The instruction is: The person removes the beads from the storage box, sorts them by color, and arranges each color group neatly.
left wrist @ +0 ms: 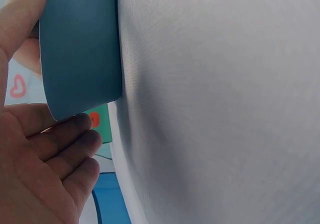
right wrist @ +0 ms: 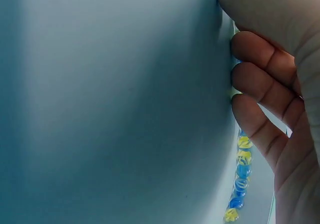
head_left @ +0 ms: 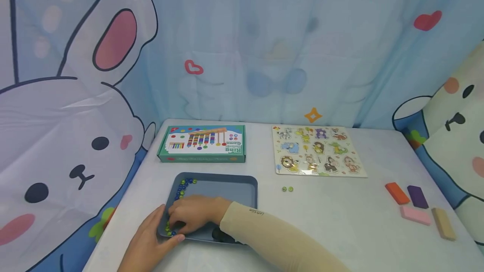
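Note:
A blue-grey tray (head_left: 224, 186) lies at the front of the table. Blue and yellow-green marbles (head_left: 182, 187) line its left side; the right wrist view shows them as a row of clear glass marbles (right wrist: 243, 171). My left hand (head_left: 147, 240) rests against the tray's near left corner, thumb along the front rim and fingers beside the left wall. Reaching across the tray, my right hand (head_left: 198, 212) has bent fingertips down at the marble row, with a gap between thumb and forefinger. Its fingers cover the middle marbles.
Two green marbles (head_left: 287, 189) lie on the table right of the tray. Behind stand a ring game box (head_left: 202, 144) and an animal puzzle board (head_left: 317, 151). Orange (head_left: 397, 193), purple (head_left: 417, 197), pink (head_left: 415, 215) and tan blocks (head_left: 444, 223) lie far right.

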`<state>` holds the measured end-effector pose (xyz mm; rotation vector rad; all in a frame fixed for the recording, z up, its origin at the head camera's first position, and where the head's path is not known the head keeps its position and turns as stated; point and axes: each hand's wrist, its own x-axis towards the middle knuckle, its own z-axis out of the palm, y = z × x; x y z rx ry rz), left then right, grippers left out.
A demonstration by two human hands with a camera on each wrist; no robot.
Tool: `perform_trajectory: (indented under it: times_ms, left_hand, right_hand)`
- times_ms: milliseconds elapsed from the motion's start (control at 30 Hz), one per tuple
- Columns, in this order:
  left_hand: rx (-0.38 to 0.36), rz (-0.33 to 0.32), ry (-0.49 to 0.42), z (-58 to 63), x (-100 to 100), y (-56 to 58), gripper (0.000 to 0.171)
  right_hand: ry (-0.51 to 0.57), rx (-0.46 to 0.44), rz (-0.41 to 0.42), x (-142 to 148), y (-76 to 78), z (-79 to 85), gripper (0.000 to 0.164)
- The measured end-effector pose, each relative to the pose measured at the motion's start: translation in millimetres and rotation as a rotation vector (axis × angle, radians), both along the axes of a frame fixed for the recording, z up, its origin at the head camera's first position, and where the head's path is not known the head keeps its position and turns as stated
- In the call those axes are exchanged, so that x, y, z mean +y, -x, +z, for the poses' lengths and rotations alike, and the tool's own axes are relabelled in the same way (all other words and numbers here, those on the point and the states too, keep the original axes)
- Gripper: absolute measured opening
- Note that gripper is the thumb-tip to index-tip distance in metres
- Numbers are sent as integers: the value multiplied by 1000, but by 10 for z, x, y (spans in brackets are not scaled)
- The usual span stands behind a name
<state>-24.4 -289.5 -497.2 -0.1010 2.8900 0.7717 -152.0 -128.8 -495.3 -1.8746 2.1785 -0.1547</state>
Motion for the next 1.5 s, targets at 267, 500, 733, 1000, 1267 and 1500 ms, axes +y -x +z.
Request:
perform_trajectory:
  times_ms: [267,500,733,1000,1267,1500]
  left_hand:
    - [45,-10,-15,-8,11,0,120]
    - [45,-3,-17,-7,18,0,120]
    - [29,2,-9,-20,16,6,123]
    - [3,12,-8,-17,10,6,125]
    - [-13,23,-4,12,42,7,128]
    - [-52,26,25,10,39,22,131]
  right_hand:
    - [30,-35,-17,-12,-2,2,19]
    - [74,-70,-11,0,10,-9,15]
    - [73,-80,-2,33,6,-9,9]
    - [82,-79,27,53,43,-18,9]
    - [237,-112,-80,343,198,162,14]
    - [409,-99,-223,733,318,388,12]
